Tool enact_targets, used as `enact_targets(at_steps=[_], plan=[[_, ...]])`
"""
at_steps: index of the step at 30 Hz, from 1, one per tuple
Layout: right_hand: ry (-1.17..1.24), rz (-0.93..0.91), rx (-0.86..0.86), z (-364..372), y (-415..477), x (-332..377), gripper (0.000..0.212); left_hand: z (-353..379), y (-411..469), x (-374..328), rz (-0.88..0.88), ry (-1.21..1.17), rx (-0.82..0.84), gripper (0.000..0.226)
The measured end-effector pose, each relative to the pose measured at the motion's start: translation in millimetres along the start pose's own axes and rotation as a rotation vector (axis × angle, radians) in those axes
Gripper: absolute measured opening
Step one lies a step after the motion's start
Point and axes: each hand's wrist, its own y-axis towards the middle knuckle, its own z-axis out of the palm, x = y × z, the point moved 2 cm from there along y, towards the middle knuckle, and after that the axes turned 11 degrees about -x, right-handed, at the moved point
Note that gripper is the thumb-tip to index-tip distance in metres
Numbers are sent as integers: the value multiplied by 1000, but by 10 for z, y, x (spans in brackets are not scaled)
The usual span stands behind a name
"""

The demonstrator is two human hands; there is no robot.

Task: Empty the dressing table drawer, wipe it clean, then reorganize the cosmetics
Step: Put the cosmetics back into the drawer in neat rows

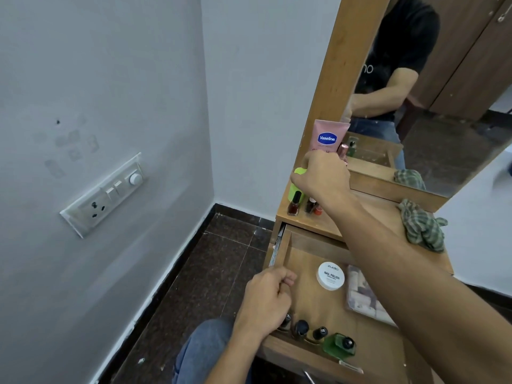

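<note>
Vaseline tube (328, 135), pink, stands upright at the back-left corner of the worktop (313, 224), against the mirror frame (335, 65). Long axis vertical, crimped end up; the cap end is hidden. A pink-capped bottle (343, 149) stands just beside it on the mirror side.

Right grip (321, 176) is directly in front of the tube and covers its lower part. Fingers are curled toward the tube's base, but I cannot tell whether they pinch the tube, the pink-capped bottle, or nothing yet. This arm reaches diagonally across the open drawer (282, 245) and is much the nearer of the 2.

Left grip (267, 293) is well apart, low down, fingers curled over the drawer's left wall.

Judgement: the drawer lies below and toward the person from the tube, so the tube must lift clear, then travel back and down. Upright it looks tall for the shallow drawer; laying it flat seems needed.

Near the tube: green bottle (297, 173), nail polish bottles (293, 203). In the drawer: white tub (331, 275), clear pouch (363, 295), 4 small bottles (318, 332) along the front wall. Checked cloth (422, 225) lies on the worktop's right.
</note>
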Motion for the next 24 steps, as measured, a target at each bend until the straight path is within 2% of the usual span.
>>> enact_targets(at_steps=[10, 16, 20, 24], plan=[[182, -1, -168, -459, 35, 99, 31, -14, -1, -23, 5, 23, 8, 38], [292, 47, -317, -1157, -413, -313, 28, -7, 6, -14, 9, 40, 10, 35], [256, 116, -226, -1347, -1026, -824, 25, 15, 16, -1, 2, 59, 13, 35], [194, 173, -17, -1120, -1592, -1262, 29, 19, 8, -9, -19, 81, -1, 36]])
